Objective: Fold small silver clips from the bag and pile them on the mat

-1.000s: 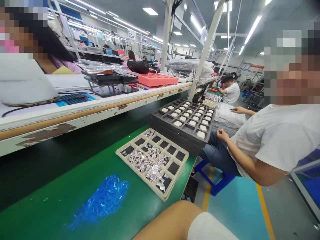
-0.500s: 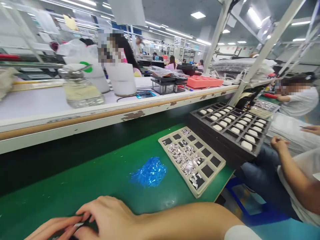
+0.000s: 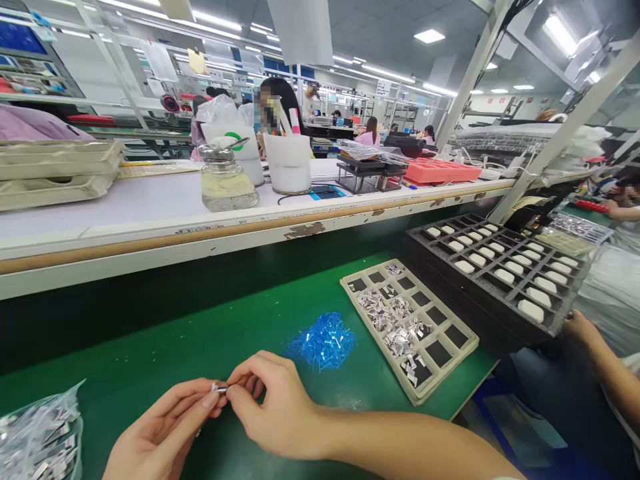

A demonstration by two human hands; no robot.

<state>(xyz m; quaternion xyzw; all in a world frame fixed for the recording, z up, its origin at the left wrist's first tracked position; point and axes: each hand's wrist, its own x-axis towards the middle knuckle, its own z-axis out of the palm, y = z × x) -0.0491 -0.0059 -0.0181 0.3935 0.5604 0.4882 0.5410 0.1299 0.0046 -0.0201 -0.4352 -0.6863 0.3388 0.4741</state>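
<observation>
My left hand (image 3: 167,427) pinches a small shiny metal part (image 3: 220,389) between thumb and fingertips. From the other side, the closed thumb and forefinger of my right hand (image 3: 283,403) meet the part's right end; the fingertips hide much of it. Both hands are just above the green work surface (image 3: 235,333). A heap of thin blue plastic slivers (image 3: 325,341) lies beyond my right hand. To its right is a beige compartment tray (image 3: 447,375) with many small silvery pieces (image 3: 400,327). At lower left, a clear plastic bag (image 3: 43,437) contains similar metal pieces.
A black foam tray (image 3: 450,293) with white rounded blocks stands at right, beside a co-worker's arm (image 3: 600,340). Above the bench's back runs a shelf (image 3: 165,223) carrying a glass jar (image 3: 227,183), a white cup (image 3: 287,163), stacked beige trays (image 3: 55,170) and a red tray (image 3: 440,171).
The view has shifted left and down, bringing the bag and more of both hands into sight. My hands now show clearly, fingertips together at the metal part. The co-worker's arm has moved lower.
</observation>
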